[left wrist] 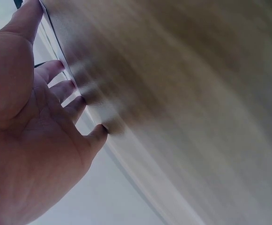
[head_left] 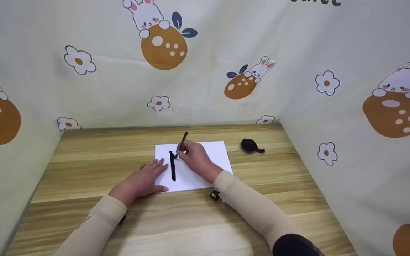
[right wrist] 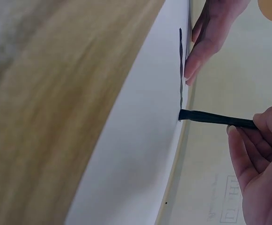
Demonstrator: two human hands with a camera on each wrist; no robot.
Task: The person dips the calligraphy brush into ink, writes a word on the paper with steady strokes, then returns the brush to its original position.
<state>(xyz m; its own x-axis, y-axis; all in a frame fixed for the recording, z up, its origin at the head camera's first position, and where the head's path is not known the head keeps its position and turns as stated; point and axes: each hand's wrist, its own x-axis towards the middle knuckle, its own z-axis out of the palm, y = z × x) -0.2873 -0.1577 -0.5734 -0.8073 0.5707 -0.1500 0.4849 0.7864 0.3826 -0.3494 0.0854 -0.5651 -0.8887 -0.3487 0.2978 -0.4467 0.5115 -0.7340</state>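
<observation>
A white sheet of paper (head_left: 192, 179) lies on the wooden table, with a thick black upright stroke (head_left: 173, 169) on its left half. My right hand (head_left: 196, 156) pinches a slim dark brush (head_left: 183, 140) between thumb and fingers. In the right wrist view the dark tip of the brush (right wrist: 210, 117) meets the paper at the end of the painted line (right wrist: 180, 65). Flat on the left side of the sheet rests my left hand (head_left: 144, 179), fingers spread, thumb at the lower edge. The left wrist view shows its palm (left wrist: 37, 136) and fingertips along the surface.
To the right of the paper sits a dark, spoon-shaped dish (head_left: 249, 145) with a short handle. A small black object (head_left: 214, 195) lies by the paper's lower edge, near the right sleeve (head_left: 251, 202). Pale printed cloth (head_left: 205, 85) with rabbits and flowers walls the table's back and sides.
</observation>
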